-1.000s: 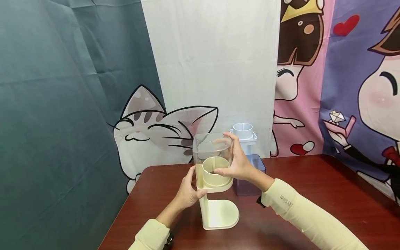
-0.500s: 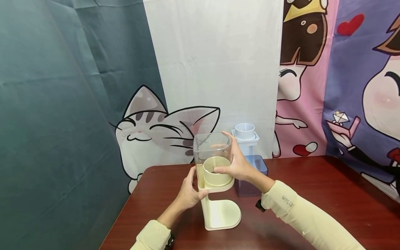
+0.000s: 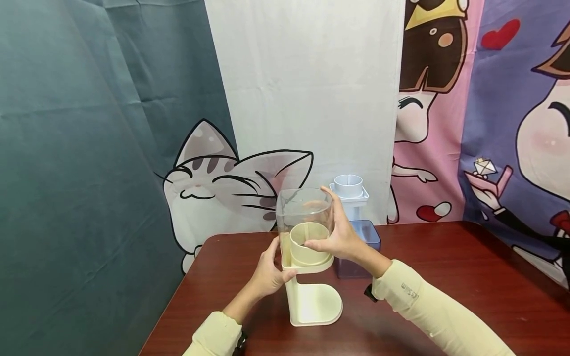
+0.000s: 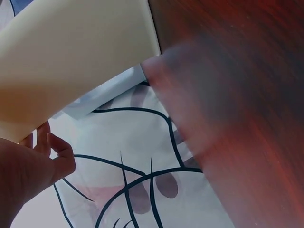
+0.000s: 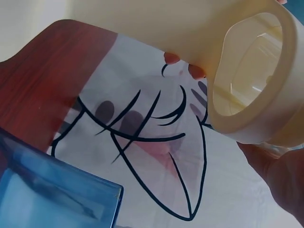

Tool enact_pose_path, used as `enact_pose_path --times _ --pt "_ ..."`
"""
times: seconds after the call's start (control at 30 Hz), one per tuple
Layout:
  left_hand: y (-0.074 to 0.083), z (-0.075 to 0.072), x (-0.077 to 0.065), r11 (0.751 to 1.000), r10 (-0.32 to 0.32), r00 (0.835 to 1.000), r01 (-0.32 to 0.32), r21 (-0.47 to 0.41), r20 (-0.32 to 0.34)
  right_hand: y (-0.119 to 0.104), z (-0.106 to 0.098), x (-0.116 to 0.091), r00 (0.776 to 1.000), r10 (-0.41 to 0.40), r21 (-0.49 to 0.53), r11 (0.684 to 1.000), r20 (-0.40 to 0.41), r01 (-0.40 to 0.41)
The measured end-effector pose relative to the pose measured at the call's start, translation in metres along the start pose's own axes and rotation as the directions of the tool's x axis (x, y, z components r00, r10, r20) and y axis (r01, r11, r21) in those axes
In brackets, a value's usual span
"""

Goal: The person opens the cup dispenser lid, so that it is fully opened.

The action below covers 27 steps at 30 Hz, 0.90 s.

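A cream stand (image 3: 317, 304) with a rounded base is upright over the table in the head view. At its top is a cream round collar (image 3: 310, 252), with a clear, open-topped container (image 3: 296, 202) around it. My left hand (image 3: 269, 271) grips the left side of the stand's upper part, thumb in front. With the fingers behind and the thumb in front, my right hand (image 3: 340, 235) holds the clear container's right side. The left wrist view has the stand (image 4: 71, 57) filling the upper left. A cream opening (image 5: 251, 66) appears in the right wrist view.
Behind the right hand stand a blue translucent box (image 3: 368, 233) and a pale stand with a round collar (image 3: 349, 187). They are on the reddish-brown table (image 3: 445, 277). Cartoon-printed cloth (image 3: 311, 99) hangs along the table's back and sides.
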<state>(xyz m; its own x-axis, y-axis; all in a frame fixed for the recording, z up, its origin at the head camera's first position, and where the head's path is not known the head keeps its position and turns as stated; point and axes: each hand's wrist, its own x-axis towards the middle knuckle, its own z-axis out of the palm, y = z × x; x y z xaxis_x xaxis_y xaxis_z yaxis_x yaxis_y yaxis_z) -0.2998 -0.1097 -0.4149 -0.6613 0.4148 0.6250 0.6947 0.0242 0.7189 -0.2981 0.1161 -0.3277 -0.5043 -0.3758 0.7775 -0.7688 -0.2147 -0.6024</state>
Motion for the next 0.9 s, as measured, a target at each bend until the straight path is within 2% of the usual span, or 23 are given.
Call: enact_pose_path --times 0.13,0.3,0.43,0.67,0.8,0.9 --pt "-0.0017 0.0022 0.0002 1.0 0.013 1.0 -0.013 0.005 -0.002 -0.001 -0.0028 0.0004 1.0 0.026 -0.044 0.999 -0.012 -0.027" --pt "-0.0026 0.0033 -0.0019 1.0 0.02 1.0 -0.02 0.0 -0.011 -0.006 -0.0033 0.0039 0.992 0.122 -0.042 0.992 -0.017 -0.123" --pt "-0.0023 0.0029 -0.0016 0.998 0.035 0.999 -0.034 0.049 -0.027 -0.0089 -0.0039 0.0068 0.987 0.154 -0.024 0.988 -0.035 -0.155" --pt "-0.0004 0.0032 -0.0026 0.989 0.057 0.998 -0.051 0.139 -0.04 -0.0085 -0.0034 0.0015 0.996 0.085 -0.022 0.996 -0.028 -0.085" --pt "0.0 0.003 -0.0017 0.986 0.049 0.998 -0.042 0.162 -0.037 -0.0051 -0.0035 -0.0007 0.999 0.017 -0.041 0.999 -0.035 -0.018" --pt "-0.0013 0.0039 -0.001 0.987 0.054 0.998 -0.048 0.153 -0.036 -0.0046 -0.0045 -0.0008 0.999 0.007 -0.061 0.998 -0.043 -0.009"
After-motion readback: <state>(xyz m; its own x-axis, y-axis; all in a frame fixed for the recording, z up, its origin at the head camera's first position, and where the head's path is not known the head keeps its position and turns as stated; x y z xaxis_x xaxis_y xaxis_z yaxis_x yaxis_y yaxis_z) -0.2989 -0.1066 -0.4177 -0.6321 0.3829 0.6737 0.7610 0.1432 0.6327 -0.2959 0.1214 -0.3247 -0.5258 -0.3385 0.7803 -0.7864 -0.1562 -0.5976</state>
